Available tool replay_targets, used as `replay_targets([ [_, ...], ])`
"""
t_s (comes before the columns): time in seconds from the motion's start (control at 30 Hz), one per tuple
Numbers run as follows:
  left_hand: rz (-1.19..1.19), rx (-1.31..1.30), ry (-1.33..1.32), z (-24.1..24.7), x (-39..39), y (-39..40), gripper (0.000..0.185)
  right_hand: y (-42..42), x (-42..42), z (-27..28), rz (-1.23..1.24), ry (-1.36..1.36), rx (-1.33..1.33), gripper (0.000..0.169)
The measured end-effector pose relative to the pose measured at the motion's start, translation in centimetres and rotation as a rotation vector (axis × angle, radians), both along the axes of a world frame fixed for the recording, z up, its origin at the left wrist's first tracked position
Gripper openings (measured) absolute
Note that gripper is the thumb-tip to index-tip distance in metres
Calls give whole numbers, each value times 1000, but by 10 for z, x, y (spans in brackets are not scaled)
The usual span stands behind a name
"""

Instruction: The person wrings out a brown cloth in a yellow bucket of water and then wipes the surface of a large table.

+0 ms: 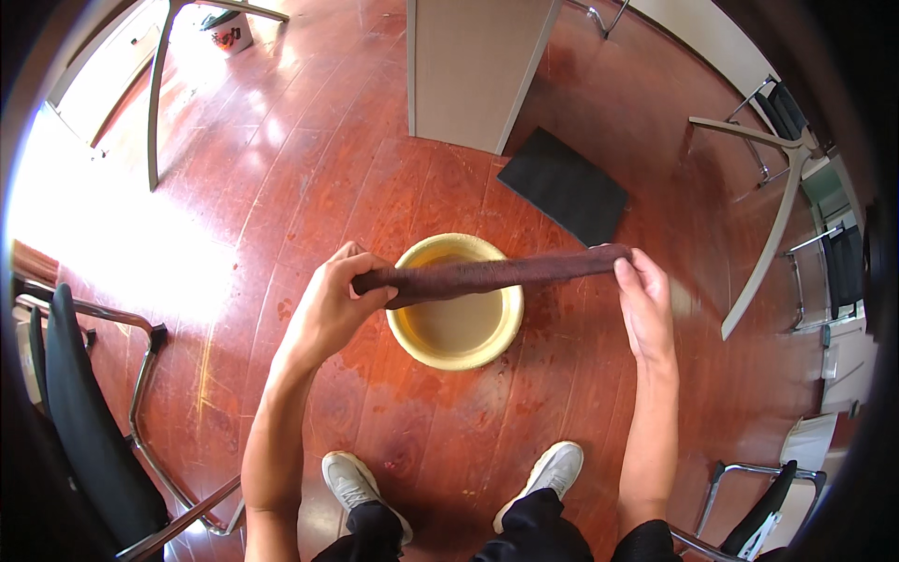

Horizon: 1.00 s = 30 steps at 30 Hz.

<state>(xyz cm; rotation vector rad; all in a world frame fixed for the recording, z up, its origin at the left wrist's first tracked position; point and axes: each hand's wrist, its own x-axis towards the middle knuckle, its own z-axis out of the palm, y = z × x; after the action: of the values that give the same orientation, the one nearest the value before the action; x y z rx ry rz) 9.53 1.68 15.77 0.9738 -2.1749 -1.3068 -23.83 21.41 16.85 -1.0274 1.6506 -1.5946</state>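
A dark brown cloth [484,276], folded into a long strip, stretches level between my two hands. My left hand [344,295] pinches its left end between thumb and fingers. At the opposite end, the thumb and fingers of my right hand [642,295] grip the cloth. Beneath the strip stands a round yellow basin [456,362] on the floor, with cloudy water [456,323] inside. The cloth crosses over the basin's upper half and hides part of it.
Wet spots mark the reddish wood floor [393,435] around the basin. A dark mat [565,186] lies ahead beside a beige panel [477,70]. Chairs stand left [91,407] and right [762,513]. Metal table legs [769,232] and a white bucket [230,35] are farther off.
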Motion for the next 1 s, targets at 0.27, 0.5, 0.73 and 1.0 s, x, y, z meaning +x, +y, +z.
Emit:
replay_targets([
  [0.27, -120, -222, -40, 24, -11, 14, 40, 2, -17, 8, 34, 86, -42, 23],
  [0.5, -100, -439, -139, 23, -10, 23, 40, -1, -21, 1, 49, 67, -2, 18],
  [0.73, -206, -36, -203, 18, -9, 27, 46, -15, -16, 11, 97, -119, -158, 17],
  [1.0, -453, -75, -268, 20, -23, 27, 23, -8, -17, 29, 138, -62, -90, 17],
])
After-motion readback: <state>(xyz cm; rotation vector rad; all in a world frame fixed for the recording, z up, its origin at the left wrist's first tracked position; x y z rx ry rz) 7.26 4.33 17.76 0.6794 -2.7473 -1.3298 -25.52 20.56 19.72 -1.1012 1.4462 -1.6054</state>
